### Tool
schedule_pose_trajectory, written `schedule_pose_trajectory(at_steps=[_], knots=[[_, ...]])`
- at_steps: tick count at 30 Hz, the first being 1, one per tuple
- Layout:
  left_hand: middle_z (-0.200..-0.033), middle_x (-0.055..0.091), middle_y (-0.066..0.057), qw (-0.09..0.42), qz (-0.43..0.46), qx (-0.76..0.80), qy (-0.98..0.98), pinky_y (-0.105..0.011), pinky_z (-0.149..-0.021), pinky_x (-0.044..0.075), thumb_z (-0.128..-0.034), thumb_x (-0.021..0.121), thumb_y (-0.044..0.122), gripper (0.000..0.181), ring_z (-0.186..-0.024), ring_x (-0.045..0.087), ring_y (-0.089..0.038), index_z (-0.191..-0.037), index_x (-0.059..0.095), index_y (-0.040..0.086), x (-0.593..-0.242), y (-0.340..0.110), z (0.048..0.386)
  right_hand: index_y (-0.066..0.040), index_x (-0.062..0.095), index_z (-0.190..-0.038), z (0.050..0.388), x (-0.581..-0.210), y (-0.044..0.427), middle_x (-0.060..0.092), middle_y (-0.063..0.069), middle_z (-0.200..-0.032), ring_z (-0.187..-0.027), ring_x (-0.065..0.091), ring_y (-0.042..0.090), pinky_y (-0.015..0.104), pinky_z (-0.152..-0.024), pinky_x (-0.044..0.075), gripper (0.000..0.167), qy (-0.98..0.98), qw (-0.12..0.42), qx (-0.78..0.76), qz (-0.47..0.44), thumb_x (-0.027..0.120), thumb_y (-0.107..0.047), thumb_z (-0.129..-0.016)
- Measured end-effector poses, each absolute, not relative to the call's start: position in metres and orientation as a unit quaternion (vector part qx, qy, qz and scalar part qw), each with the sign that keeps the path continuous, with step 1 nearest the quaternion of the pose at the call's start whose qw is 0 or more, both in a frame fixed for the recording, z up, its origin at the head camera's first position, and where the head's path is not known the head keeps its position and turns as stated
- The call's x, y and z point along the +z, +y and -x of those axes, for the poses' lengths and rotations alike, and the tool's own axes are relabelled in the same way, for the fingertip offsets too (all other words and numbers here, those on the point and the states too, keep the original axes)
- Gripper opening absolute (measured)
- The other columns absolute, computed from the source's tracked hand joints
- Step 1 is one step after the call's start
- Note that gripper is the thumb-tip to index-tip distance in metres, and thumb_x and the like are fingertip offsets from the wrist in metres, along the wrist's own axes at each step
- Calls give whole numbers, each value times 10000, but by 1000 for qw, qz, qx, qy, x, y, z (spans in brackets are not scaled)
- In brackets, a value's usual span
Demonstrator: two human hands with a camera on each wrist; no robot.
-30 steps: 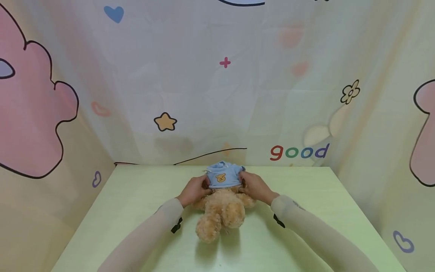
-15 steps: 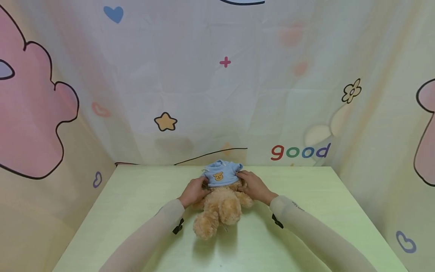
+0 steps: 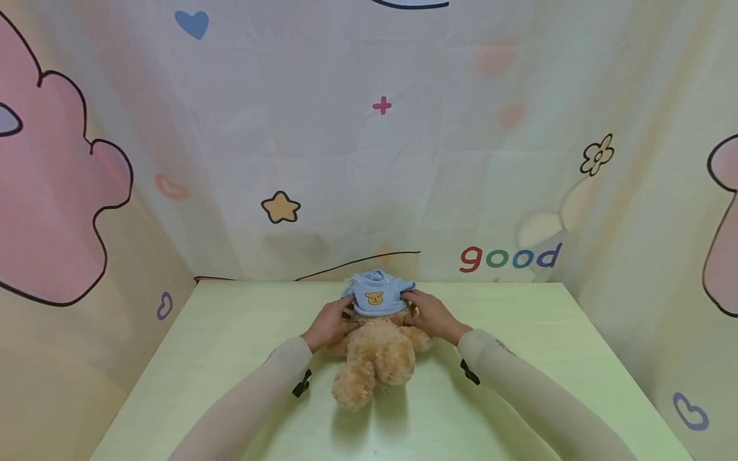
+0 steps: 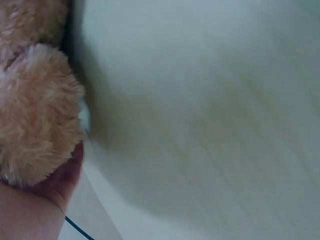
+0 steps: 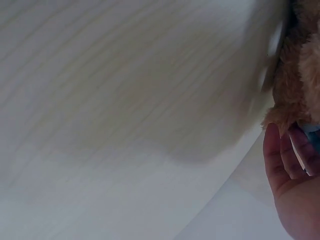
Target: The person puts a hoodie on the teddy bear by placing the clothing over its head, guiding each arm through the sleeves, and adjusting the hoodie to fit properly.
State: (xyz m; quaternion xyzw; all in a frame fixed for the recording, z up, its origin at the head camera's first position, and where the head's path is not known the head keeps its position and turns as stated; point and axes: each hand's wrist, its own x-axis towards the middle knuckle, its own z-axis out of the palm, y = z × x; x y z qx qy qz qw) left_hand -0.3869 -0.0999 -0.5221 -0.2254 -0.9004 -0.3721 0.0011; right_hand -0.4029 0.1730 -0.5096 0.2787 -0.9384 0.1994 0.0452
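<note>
A light-brown plush bear [image 3: 380, 349] lies on its back with its feet toward me. Its little blue shirt [image 3: 393, 296], printed with a bear face, covers the top end, so the head is hidden. My left hand [image 3: 330, 323] grips the shirt's left side, thumb low and fingers higher. On the opposite side, my right hand [image 3: 435, 317] holds the shirt near its sleeve. Brown fur [image 4: 40, 115] hides most of the left fingers in the left wrist view. In the right wrist view, the fingers [image 5: 274, 155] touch fur beside blue cloth.
The pale green table [image 3: 242, 358] stretches around the bear and ends at a printed curtain [image 3: 323, 141] behind it. Curtains also hang at both sides. A thin dark cord [image 4: 77, 227] shows at the bottom of the left wrist view.
The bear and shirt shifted slightly left, then back right. The shirt's top sits a little farther from me than a second ago. Both hands keep nearly the same places.
</note>
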Motion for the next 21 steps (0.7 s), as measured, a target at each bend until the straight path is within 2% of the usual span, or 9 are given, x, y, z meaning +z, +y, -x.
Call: schedule_pose_trajectory(at_steps=[8,12,16,21], knots=[[-1363,528,-233,-22,241,-366,-898,-386,-834,563,-892,706,69,661,-989,679,-311,-1466,384,7,-520,-101,391,-34,588,-1283,403,-505,171,632,118,-1195,-952,650,222,412,-852,528,494,-936,45,202,-285,777,-158,-844],[-1274,583,-205,-19,246,-344,-906,-393,-831,549,-883,716,79,661,-997,661,-292,-1454,391,20,-517,-102,392,-18,581,-1294,401,-502,169,630,133,-1180,-957,651,249,425,-845,526,489,-934,37,204,-290,762,-137,-855],[-1166,650,-184,-31,238,-332,-912,-427,-862,530,-890,701,80,627,-1047,644,-305,-1438,399,30,-513,-101,393,-1,559,-1334,400,-500,167,605,185,-1275,-1046,641,314,465,-894,517,522,-937,29,198,-287,747,-145,-869],[-1185,636,-215,-44,236,-303,-922,-427,-867,524,-929,663,113,558,-1055,641,-318,-1403,394,-4,-514,-98,395,-12,497,-1400,402,-498,167,557,206,-1375,-1064,659,318,422,-877,548,553,-938,-10,222,-265,708,-132,-904]])
